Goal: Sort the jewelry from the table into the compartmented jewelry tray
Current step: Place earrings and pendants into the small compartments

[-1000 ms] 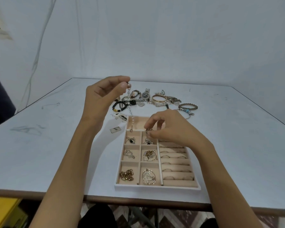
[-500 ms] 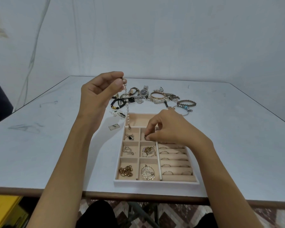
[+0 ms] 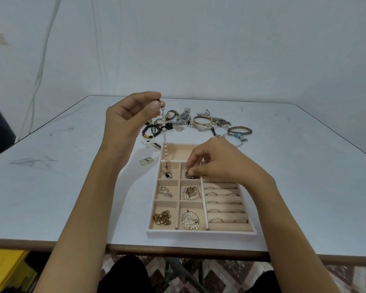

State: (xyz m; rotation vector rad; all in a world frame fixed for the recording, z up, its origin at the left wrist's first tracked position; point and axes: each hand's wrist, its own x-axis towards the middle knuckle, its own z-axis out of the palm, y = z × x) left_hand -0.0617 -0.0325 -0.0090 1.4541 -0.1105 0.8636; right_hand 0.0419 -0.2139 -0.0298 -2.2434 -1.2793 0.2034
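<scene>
Pearl strand (image 3: 164,136) pinched in left hand (image 3: 127,117); right hand (image 3: 216,159) pinches ring (image 3: 188,174).

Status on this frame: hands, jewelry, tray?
Left hand pinching pearl chain, dangling over tray. Right hand pressing small piece into a compartment. Watches, bracelets unsorted behind. Nothing blocking.

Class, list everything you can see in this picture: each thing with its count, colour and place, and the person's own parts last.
Table: one, pale grey, fills the view.
Jewelry tray: one, beige, near edge of the table.
Pearl strand: one, white, hanging from the left hand over the tray's far left.
Watch: one, silver with dark dial, in the loose pile beyond the tray.
Bangle: one, gold, same pile.
Beaded bracelet: one, grey, pile's right end.
Left hand: raised, pinching the strand.
Right hand: low, fingertips in a tray compartment.
</scene>
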